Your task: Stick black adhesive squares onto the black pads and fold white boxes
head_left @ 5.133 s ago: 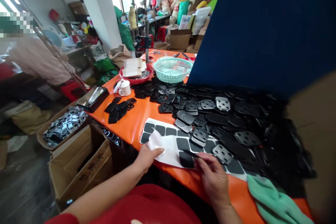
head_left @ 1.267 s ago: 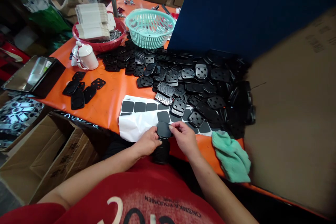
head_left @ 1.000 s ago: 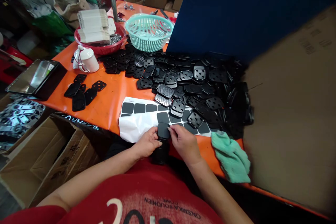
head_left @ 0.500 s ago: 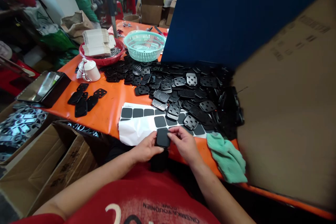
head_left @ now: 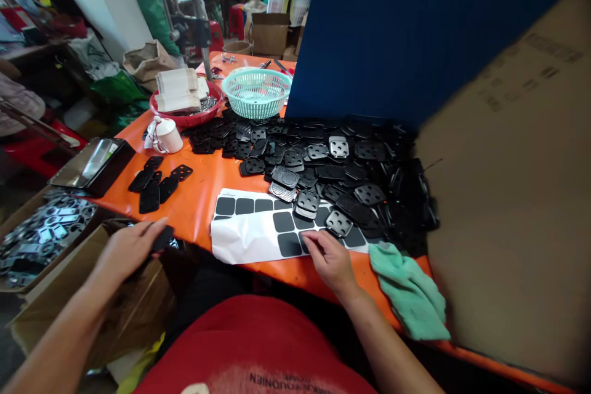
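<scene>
My left hand (head_left: 127, 250) is closed on a small black plate (head_left: 162, 238), out past the table's front edge and above an open cardboard box (head_left: 60, 286). My right hand (head_left: 333, 260) is in a pinch, its fingertips at a dark square pad on the white sticker sheet (head_left: 242, 237). Whether anything sits between those fingertips is hidden. The sheet carries rows of dark rounded-square pads (head_left: 290, 244), and its white left part looks peeled bare or folded over. Several black perforated plates (head_left: 338, 222) overlap the sheet's back edge.
A large pile of black plates (head_left: 330, 171) covers the table behind the sheet. A few more plates (head_left: 150, 196) lie left, near a white lidded cup (head_left: 164, 135). Green basket (head_left: 256, 89) and red basket (head_left: 184, 120) stand behind. A green cloth (head_left: 409, 292) and tall cardboard (head_left: 512, 197) bound the right.
My left hand has moved left and away from my right hand, carrying the black plate over the box. My right hand has come down onto the sticker sheet. The view has shifted slightly.
</scene>
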Motion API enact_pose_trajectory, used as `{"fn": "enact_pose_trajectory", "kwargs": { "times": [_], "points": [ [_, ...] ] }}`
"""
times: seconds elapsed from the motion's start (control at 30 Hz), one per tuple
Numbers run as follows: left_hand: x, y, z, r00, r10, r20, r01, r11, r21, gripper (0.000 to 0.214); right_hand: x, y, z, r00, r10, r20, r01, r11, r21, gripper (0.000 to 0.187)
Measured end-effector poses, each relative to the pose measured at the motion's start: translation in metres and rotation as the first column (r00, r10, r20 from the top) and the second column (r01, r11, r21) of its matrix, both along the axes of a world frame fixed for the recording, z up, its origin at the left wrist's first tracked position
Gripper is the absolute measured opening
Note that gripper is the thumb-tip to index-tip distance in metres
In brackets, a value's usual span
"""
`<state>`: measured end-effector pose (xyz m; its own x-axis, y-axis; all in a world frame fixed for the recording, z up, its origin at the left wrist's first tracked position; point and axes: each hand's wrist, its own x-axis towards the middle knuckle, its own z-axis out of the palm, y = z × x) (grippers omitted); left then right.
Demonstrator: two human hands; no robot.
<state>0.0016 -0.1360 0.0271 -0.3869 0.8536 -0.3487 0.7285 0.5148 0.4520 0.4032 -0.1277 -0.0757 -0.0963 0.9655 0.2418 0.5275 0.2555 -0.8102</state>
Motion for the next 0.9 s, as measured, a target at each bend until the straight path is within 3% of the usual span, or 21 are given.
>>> {"fn": "enact_pose_trajectory", "kwargs": {
  "times": [0.07, 0.13, 0.2, 0.27, 0.37, 0.43, 0.47, 0.57, 0.7, 0.77, 0.9],
  "points": [
    [-0.039, -0.005, 0.005, 0.914, -0.065, -0.4, 0.004, 0.988, -0.153, 0.047, -0.001, -0.002, -0.006, 0.999, 0.027, 0.02, -0.028, 0.999, 0.03, 0.017],
    [-0.054, -0.01, 0.006, 0.761, -0.18, -0.623, 0.02, 0.967, -0.255, 0.052, -0.003, -0.004, -0.012, 0.998, 0.045, 0.039, -0.047, 0.997, 0.055, 0.016],
    [-0.041, -0.01, 0.0, 0.645, -0.256, -0.721, 0.131, 0.965, -0.225, 0.05, -0.005, -0.006, -0.017, 0.997, 0.052, 0.061, -0.056, 0.996, 0.074, 0.016],
    [-0.006, -0.003, -0.011, 0.636, -0.291, -0.715, 0.333, 0.939, -0.086, 0.044, -0.005, -0.006, -0.02, 0.995, 0.053, 0.083, -0.06, 0.994, 0.087, 0.017],
    [0.068, 0.02, -0.032, 0.718, -0.442, -0.537, 0.61, 0.771, 0.181, 0.038, -0.004, -0.005, -0.022, 0.992, 0.054, 0.117, -0.066, 0.993, 0.101, 0.018],
    [0.117, 0.036, -0.045, 0.737, -0.571, -0.362, 0.669, 0.692, 0.271, 0.034, -0.003, -0.005, -0.022, 0.989, 0.051, 0.14, -0.066, 0.992, 0.109, 0.018],
    [0.138, 0.043, -0.051, 0.748, -0.609, -0.263, 0.664, 0.686, 0.299, 0.033, -0.003, -0.005, -0.022, 0.988, 0.048, 0.15, -0.066, 0.991, 0.112, 0.019],
    [0.181, 0.059, -0.06, 0.809, -0.587, 0.037, 0.547, 0.775, 0.318, 0.035, -0.003, -0.005, -0.022, 0.984, 0.045, 0.174, -0.066, 0.991, 0.118, 0.019],
    [0.195, 0.069, -0.058, 0.827, -0.515, 0.226, 0.444, 0.844, 0.3, 0.019, -0.003, -0.006, -0.023, 0.981, 0.039, 0.192, -0.062, 0.992, 0.113, 0.019],
    [0.196, 0.072, -0.056, 0.806, -0.469, 0.361, 0.387, 0.879, 0.279, 0.01, -0.003, -0.007, -0.023, 0.98, 0.03, 0.195, -0.051, 0.993, 0.105, 0.021],
    [0.205, 0.074, -0.062, 0.704, -0.284, 0.651, 0.212, 0.959, 0.189, 0.021, -0.003, -0.007, -0.022, 0.98, 0.014, 0.2, -0.034, 0.995, 0.097, 0.03]
  ]
}}
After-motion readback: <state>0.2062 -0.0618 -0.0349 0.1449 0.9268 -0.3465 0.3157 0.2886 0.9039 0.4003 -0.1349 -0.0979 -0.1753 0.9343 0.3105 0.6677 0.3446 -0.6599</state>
